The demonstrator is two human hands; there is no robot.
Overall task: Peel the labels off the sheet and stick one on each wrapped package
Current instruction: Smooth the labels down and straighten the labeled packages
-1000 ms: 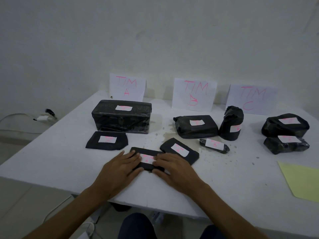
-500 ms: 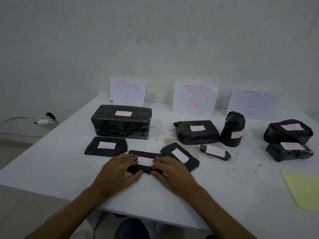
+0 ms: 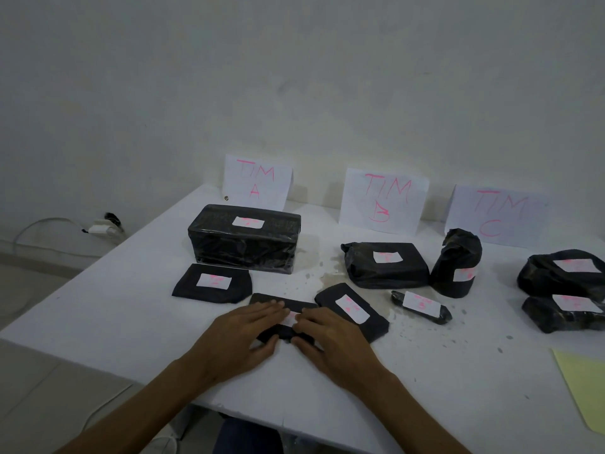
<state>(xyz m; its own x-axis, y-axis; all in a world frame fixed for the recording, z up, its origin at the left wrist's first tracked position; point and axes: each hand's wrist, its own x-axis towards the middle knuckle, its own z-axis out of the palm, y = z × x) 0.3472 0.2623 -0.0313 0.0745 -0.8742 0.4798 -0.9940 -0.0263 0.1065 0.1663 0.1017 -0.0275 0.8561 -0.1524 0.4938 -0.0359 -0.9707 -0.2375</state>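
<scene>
Both hands lie flat on a small black package point(image 3: 284, 322) near the front of the white table point(image 3: 131, 306). The left hand point(image 3: 240, 335) and the right hand point(image 3: 330, 340) have straight fingers pressing down on its white label point(image 3: 292, 317) — the fingertips almost meet over it. Other black packages sit around, each with a label. A yellow sheet point(image 3: 584, 385) lies at the far right — well apart from the hands.

Glossy black plastic wraps the big box point(image 3: 244, 239); paper signs point(image 3: 383, 199) look matt
</scene>
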